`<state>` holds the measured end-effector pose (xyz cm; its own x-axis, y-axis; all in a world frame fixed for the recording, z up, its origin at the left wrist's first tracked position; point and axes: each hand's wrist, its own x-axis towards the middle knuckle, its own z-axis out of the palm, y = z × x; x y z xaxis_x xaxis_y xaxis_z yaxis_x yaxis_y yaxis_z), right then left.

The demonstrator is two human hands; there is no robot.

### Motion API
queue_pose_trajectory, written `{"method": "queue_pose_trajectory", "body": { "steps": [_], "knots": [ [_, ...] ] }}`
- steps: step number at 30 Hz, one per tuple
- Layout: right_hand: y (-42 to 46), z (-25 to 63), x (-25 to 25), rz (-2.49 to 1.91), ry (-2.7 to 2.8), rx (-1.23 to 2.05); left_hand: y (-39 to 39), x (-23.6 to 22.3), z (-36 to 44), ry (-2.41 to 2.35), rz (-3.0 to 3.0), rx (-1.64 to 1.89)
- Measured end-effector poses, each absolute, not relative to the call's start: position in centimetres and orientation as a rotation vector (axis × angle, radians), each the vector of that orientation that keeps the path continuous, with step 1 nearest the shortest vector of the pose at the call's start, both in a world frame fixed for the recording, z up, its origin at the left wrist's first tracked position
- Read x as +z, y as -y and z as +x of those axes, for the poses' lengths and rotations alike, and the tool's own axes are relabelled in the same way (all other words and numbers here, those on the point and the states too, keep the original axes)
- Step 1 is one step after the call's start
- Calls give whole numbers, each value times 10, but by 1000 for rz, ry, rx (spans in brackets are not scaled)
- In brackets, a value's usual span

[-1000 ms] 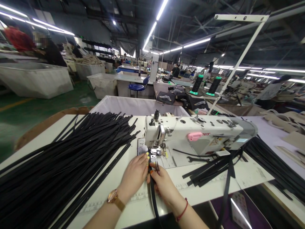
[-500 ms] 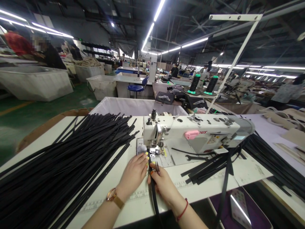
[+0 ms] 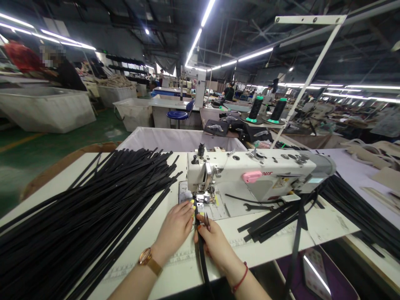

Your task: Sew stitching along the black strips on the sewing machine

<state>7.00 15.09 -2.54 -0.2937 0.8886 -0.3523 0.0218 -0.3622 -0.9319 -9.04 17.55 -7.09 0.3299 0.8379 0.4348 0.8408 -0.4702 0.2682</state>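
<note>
A long black strap (image 3: 202,258) runs from the table's front edge up under the presser foot (image 3: 203,197) of a white sewing machine (image 3: 231,168). My left hand (image 3: 176,223) lies at the strap's left side, its fingers together and the fingertips pressing on it just before the foot. Closer to me, my right hand (image 3: 213,239) pinches the same strap between thumb and fingers. The pointed metal tips of a small tool, apparently thread snips (image 3: 206,219), stick out of that hand; the rest is hidden in the palm.
Many black straps (image 3: 78,208) cover the table's left side, and shorter strap pieces (image 3: 271,223) lie at right. A wrench (image 3: 258,207) rests by the machine bed. Two black thread cones (image 3: 255,109) stand behind. A phone (image 3: 315,271) lies below the table's right edge.
Almost nothing differs. Both hands hold their places on the strap, and the view has shifted very slightly.
</note>
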Motion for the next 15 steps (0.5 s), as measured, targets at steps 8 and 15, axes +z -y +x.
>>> {"method": "queue_pose_trajectory", "body": {
  "steps": [8, 15],
  "knots": [
    [-152, 71, -28, -1284, 1158, 1735, -177, -74, -91, 1586, -2562, -848],
    [-149, 75, -33, -1248, 1186, 1714, -178, -76, -91, 1580, -2560, -809]
  ]
}}
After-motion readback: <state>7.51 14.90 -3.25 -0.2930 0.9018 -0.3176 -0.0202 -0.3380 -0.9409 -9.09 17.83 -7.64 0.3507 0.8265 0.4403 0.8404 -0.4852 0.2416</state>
